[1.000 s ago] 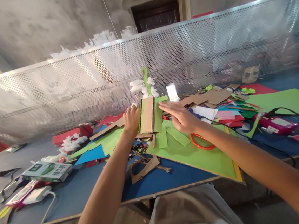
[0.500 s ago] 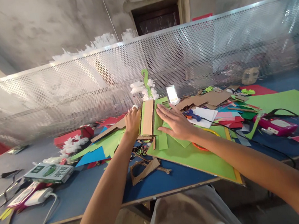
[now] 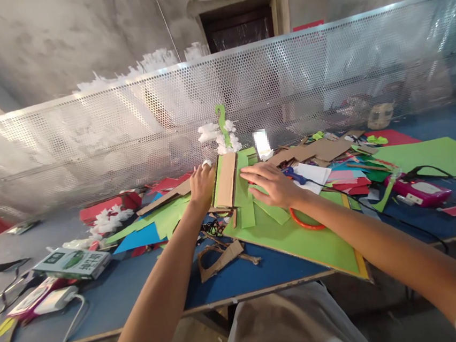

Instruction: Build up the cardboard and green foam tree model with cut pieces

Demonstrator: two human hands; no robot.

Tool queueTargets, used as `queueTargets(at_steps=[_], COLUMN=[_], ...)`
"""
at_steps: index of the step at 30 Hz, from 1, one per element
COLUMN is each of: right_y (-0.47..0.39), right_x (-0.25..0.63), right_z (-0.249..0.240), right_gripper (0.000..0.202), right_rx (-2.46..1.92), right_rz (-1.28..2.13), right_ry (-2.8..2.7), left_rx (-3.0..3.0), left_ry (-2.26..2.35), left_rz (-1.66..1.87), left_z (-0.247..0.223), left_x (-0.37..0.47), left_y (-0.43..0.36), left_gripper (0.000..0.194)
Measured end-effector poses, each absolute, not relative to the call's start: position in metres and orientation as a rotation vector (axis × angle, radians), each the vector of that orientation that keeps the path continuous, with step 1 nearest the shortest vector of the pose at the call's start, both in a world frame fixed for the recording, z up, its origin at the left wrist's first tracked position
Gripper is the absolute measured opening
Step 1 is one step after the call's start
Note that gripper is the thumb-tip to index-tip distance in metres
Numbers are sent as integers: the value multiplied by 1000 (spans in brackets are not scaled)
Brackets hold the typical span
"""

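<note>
A cardboard and green paper piece [image 3: 226,181] stands in the middle of the table, with a tan strip on its face. My left hand [image 3: 202,184] grips its left edge, fingers wrapped behind. On the right, my right hand [image 3: 270,182] has its fingers stretched out, the tips at the green paper panel [image 3: 242,183]. Behind the piece rise white tufts [image 3: 225,141] and a curled green paper strip [image 3: 222,119]. Below it lie a large green sheet [image 3: 299,244] and a cut cardboard scrap [image 3: 224,258]. An orange ring [image 3: 306,224] sits under my right wrist.
A perforated metal screen [image 3: 126,121] runs behind the table. On the right are a blue glue gun [image 3: 295,176], cardboard scraps [image 3: 328,149], coloured papers and a magenta power strip [image 3: 423,191] with cables. At left lie a green-white box [image 3: 73,263] and a white plug [image 3: 57,300].
My right hand has shifted slightly right and down, its fingers drawn back from the piece's face to the panel's edge. My left hand keeps its place.
</note>
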State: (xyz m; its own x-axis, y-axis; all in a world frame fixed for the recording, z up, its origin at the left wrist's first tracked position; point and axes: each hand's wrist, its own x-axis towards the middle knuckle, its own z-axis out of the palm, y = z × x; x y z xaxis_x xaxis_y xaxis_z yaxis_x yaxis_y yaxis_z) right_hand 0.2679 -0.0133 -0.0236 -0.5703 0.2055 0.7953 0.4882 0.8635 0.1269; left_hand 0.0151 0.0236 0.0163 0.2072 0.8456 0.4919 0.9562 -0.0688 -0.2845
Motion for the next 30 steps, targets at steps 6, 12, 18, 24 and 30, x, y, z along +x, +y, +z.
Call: queueTargets(at_steps=[6, 12, 18, 24, 30], right_y=[-15, -14, -12, -10, -8], right_x=[267, 265, 264, 263, 262], right_z=[-23, -24, -24, -26, -26], right_gripper=[61, 68, 76, 79, 74], right_rx=[-617, -633, -670, -691, -654], right_rz=[-382, -380, -345, -318, -326], right_ry=[-2149, -2104, -2080, -2056, -2062], left_rx=[-1960, -1988, -1979, -1970, -1946], left_ry=[-1616, -1609, -1577, -1565, -1649], left_rz=[-289, -306, -296, -280, -350], left_z=[11, 12, 11, 10, 12], left_x=[17, 18, 19, 21, 19], left_y=[26, 23, 23, 23, 25], left_gripper=[36, 34, 33, 34, 32])
